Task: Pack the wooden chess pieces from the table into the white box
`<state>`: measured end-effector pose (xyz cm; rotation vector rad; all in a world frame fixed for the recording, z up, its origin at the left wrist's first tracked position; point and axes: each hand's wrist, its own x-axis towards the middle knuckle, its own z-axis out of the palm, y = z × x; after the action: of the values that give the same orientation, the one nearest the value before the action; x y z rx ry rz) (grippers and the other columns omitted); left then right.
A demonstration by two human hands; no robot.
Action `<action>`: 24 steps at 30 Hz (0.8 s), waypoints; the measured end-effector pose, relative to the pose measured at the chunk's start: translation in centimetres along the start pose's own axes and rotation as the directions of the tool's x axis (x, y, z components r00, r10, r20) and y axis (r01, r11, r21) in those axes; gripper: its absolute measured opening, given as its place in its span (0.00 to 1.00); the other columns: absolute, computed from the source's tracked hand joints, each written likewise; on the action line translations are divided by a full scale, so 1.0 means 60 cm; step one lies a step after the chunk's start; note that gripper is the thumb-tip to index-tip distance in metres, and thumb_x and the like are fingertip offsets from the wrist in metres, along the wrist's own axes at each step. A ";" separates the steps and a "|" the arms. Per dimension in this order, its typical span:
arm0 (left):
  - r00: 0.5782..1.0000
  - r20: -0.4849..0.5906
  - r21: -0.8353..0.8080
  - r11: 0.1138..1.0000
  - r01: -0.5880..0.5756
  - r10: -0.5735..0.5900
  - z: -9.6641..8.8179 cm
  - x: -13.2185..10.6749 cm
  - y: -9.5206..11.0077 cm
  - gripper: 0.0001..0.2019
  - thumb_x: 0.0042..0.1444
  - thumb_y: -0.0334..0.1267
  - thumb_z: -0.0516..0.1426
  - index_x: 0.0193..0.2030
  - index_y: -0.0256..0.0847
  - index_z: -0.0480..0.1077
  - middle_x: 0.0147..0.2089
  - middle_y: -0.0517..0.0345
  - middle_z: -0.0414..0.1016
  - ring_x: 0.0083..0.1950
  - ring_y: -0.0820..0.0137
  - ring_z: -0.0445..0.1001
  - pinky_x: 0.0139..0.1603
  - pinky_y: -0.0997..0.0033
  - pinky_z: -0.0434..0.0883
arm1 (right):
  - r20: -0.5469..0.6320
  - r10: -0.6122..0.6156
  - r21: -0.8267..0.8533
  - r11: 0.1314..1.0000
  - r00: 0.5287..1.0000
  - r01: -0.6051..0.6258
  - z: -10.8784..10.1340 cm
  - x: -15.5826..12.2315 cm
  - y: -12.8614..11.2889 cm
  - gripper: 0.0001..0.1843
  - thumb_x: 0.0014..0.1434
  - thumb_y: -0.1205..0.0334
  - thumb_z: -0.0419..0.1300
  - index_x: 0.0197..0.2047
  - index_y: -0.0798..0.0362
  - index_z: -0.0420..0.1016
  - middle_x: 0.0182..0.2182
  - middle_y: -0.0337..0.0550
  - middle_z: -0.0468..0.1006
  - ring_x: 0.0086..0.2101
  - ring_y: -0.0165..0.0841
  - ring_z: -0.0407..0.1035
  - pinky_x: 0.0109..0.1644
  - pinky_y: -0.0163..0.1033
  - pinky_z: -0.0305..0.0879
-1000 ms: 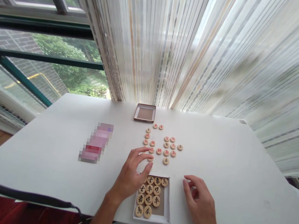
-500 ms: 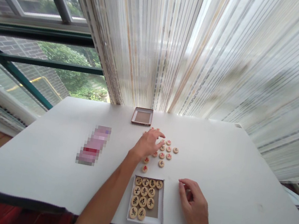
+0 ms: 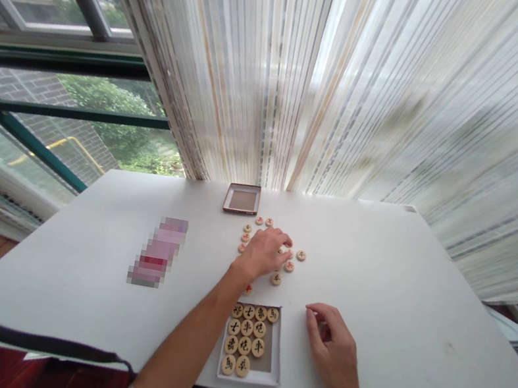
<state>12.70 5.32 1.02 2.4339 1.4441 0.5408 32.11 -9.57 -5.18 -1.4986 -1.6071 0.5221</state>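
My left hand (image 3: 269,251) reaches over a loose group of round wooden Chinese chess pieces, thumb and fingers apart above them. It hides part of the group, and I see no piece gripped. A piece with a black character (image 3: 301,255) lies just right of its fingertips, another black one (image 3: 277,279) nearer me. Red-marked pieces (image 3: 259,220) show beyond the hand. My right hand (image 3: 332,341) rests on the table, its fingers curled in toward the thumb, with nothing visible in them. Between my forearms sits an open white box (image 3: 277,358) with rows of black-marked pieces (image 3: 244,345).
A shallow brown-rimmed box lid (image 3: 240,211) stands at the table's back edge. A pixelated pink item (image 3: 159,251) lies on the left of the white table (image 3: 415,329). A dark strap (image 3: 23,336) crosses the lower left. Striped curtains (image 3: 240,70) hang behind.
My left hand has shifted slightly right over the loose pieces. My right hand keeps its curled pose on the table. The whole view has moved a little.
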 end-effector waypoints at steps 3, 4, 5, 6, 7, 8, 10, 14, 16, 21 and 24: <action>0.997 0.036 0.015 0.998 -0.067 0.066 0.009 0.021 0.025 0.08 0.62 0.38 0.61 0.46 0.43 0.78 0.47 0.53 0.82 0.53 0.58 0.75 0.57 0.57 0.70 | -0.010 0.001 0.006 1.000 1.000 -0.001 -0.001 0.000 -0.002 0.11 0.69 0.54 0.57 0.44 0.49 0.77 0.40 0.44 0.80 0.28 0.33 0.72 0.33 0.38 0.70; 0.996 0.048 0.019 0.996 -0.082 0.081 0.014 0.029 0.031 0.07 0.61 0.37 0.61 0.45 0.43 0.79 0.46 0.53 0.83 0.52 0.57 0.75 0.56 0.56 0.71 | -0.008 0.004 0.010 1.000 1.000 -0.004 -0.001 0.001 -0.003 0.11 0.69 0.54 0.57 0.44 0.50 0.77 0.40 0.44 0.80 0.28 0.33 0.72 0.33 0.38 0.70; 0.994 0.058 0.023 0.996 -0.091 0.090 0.019 0.035 0.036 0.06 0.61 0.36 0.62 0.43 0.43 0.79 0.44 0.53 0.83 0.51 0.57 0.75 0.56 0.56 0.71 | -0.004 0.009 0.016 1.000 1.000 -0.009 -0.002 0.001 -0.004 0.11 0.70 0.54 0.57 0.44 0.50 0.77 0.40 0.44 0.80 0.29 0.33 0.72 0.34 0.38 0.70; 0.993 0.065 0.027 0.995 -0.096 0.094 0.025 0.040 0.039 0.05 0.60 0.35 0.62 0.41 0.43 0.79 0.43 0.52 0.83 0.50 0.56 0.76 0.55 0.55 0.71 | 0.000 0.015 0.020 1.000 1.000 -0.015 -0.002 0.001 -0.005 0.11 0.70 0.54 0.56 0.44 0.50 0.77 0.40 0.44 0.80 0.29 0.33 0.72 0.34 0.38 0.70; 0.993 0.067 0.031 0.995 -0.098 0.095 0.030 0.044 0.041 0.04 0.60 0.34 0.61 0.40 0.43 0.79 0.42 0.52 0.83 0.50 0.56 0.76 0.55 0.54 0.71 | 0.004 0.020 0.025 0.999 1.000 -0.020 -0.003 0.001 -0.006 0.11 0.70 0.54 0.56 0.44 0.50 0.77 0.40 0.44 0.80 0.29 0.33 0.72 0.34 0.39 0.70; 0.993 0.067 0.033 0.995 -0.097 0.094 0.036 0.047 0.042 0.05 0.60 0.34 0.61 0.40 0.42 0.79 0.41 0.51 0.83 0.49 0.56 0.76 0.55 0.54 0.71 | 0.004 0.025 0.029 0.999 1.000 -0.025 -0.003 0.001 -0.006 0.11 0.70 0.54 0.56 0.44 0.49 0.77 0.40 0.44 0.80 0.30 0.33 0.72 0.35 0.39 0.71; 0.994 0.060 0.032 0.995 -0.092 0.090 0.044 0.050 0.041 0.05 0.60 0.33 0.61 0.40 0.42 0.79 0.41 0.49 0.83 0.49 0.56 0.76 0.56 0.53 0.71 | 0.001 0.033 0.035 0.999 0.999 -0.033 -0.004 0.000 -0.007 0.11 0.70 0.54 0.56 0.44 0.49 0.77 0.41 0.44 0.80 0.30 0.33 0.72 0.35 0.39 0.71; 0.995 0.035 -0.007 0.996 -0.088 0.088 0.048 0.051 0.040 0.07 0.59 0.32 0.61 0.43 0.41 0.79 0.40 0.48 0.83 0.48 0.55 0.77 0.56 0.52 0.71 | 0.001 0.044 0.045 0.998 0.999 -0.044 -0.005 0.000 -0.008 0.11 0.70 0.54 0.56 0.44 0.49 0.77 0.41 0.44 0.80 0.30 0.34 0.72 0.35 0.39 0.70; 0.995 0.013 -0.047 0.994 -0.094 0.095 0.038 0.046 0.043 0.09 0.58 0.32 0.62 0.46 0.40 0.78 0.40 0.49 0.83 0.48 0.56 0.78 0.56 0.52 0.72 | 0.003 0.051 0.047 0.998 0.999 -0.051 -0.005 0.001 -0.008 0.11 0.70 0.53 0.56 0.44 0.49 0.77 0.40 0.44 0.80 0.30 0.34 0.72 0.35 0.40 0.70; 0.991 -0.071 -0.201 0.971 -0.127 0.115 -0.014 -0.003 0.052 0.13 0.63 0.35 0.59 0.55 0.42 0.72 0.49 0.56 0.82 0.46 0.69 0.80 0.51 0.69 0.75 | 0.006 0.104 0.073 0.992 0.995 -0.104 -0.008 -0.002 -0.006 0.13 0.69 0.51 0.57 0.45 0.50 0.77 0.39 0.44 0.81 0.29 0.34 0.72 0.35 0.40 0.72; 0.983 -0.135 -0.458 0.872 -0.171 0.122 -0.040 -0.058 0.053 0.15 0.59 0.32 0.62 0.54 0.41 0.73 0.50 0.55 0.80 0.46 0.72 0.80 0.49 0.73 0.76 | 0.002 0.153 0.120 0.981 0.988 -0.152 -0.010 -0.004 -0.003 0.14 0.68 0.49 0.58 0.46 0.50 0.77 0.39 0.45 0.82 0.33 0.36 0.76 0.38 0.40 0.74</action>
<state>12.60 0.81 3.84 2.1532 1.0101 0.9403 32.46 -9.99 -4.79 -1.5381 -1.4359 0.6864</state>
